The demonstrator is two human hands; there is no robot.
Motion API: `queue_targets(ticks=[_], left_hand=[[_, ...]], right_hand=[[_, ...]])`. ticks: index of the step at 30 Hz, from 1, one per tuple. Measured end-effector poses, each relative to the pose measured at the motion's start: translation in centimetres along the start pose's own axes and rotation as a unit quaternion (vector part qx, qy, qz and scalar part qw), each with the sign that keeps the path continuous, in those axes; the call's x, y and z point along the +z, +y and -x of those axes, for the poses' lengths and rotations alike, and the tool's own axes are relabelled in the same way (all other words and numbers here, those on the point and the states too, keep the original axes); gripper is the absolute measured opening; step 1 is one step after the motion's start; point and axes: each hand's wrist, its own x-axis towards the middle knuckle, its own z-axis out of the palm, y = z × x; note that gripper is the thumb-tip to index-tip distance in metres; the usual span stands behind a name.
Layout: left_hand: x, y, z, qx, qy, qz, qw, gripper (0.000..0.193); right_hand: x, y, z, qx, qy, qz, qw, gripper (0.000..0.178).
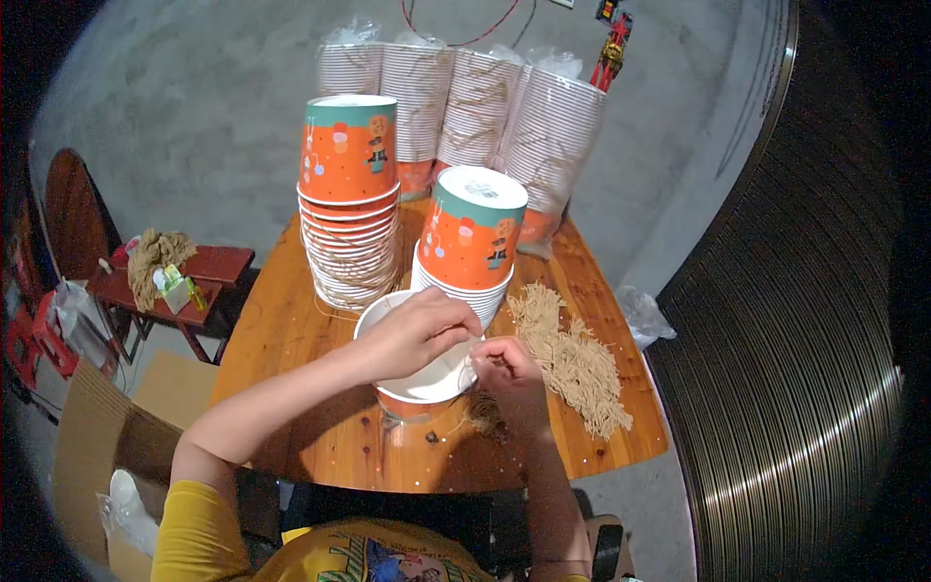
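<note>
In front of me on the wooden table, a paper bucket, white inside and orange outside, faces mouth up. My left hand reaches over its mouth, fingers bent together at the right rim. Right beside it my right hand has thumb and fingers pinched at the same rim. What the fingertips hold is too small to make out. A small dark tuft of twine lies by the bucket, below my right hand. To the right spreads a pile of tan twine pieces.
Behind the bucket rise two stacks of upturned paper buckets, a left stack with twine hanging on it and a right stack. Bagged bucket stacks line the back. A ribbed shutter stands right; a red bench is left.
</note>
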Motion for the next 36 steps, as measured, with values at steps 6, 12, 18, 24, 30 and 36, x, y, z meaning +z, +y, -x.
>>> queue_targets(ticks=[6, 12, 18, 24, 30, 36], left_hand=[[1.7, -1.7, -0.4, -0.003, 0.008, 0.088, 0.996, 0.009], [2.6, -1.0, 1.4, -0.162, 0.166, 0.047, 0.972, 0.015], [2.8, -0.4, 3.2, -0.304, -0.13, 0.382, 0.863, 0.015], [2.3, 0.2, 2.6, -0.346, -0.122, 0.376, 0.851, 0.013], [3.0, -0.8, 2.8, -0.326, -0.07, 0.425, 0.842, 0.013], [2.5, -0.1, 2.4, -0.36, -0.043, 0.456, 0.813, 0.015]], right_hand=[[0.5, -1.0, -0.1, 0.044, -0.058, -0.083, 0.994, 0.01], [0.1, -1.3, -0.1, 0.107, -0.056, -0.185, 0.975, 0.013], [0.5, -0.8, -0.2, 0.114, -0.043, -0.208, 0.97, 0.01], [0.5, 0.8, 0.3, 0.034, -0.007, -0.113, 0.993, 0.019], [1.7, -0.2, 1.7, -0.015, -0.027, -0.009, 0.999, 0.03], [0.3, -0.4, 1.3, 0.091, -0.014, -0.1, 0.991, 0.028]])
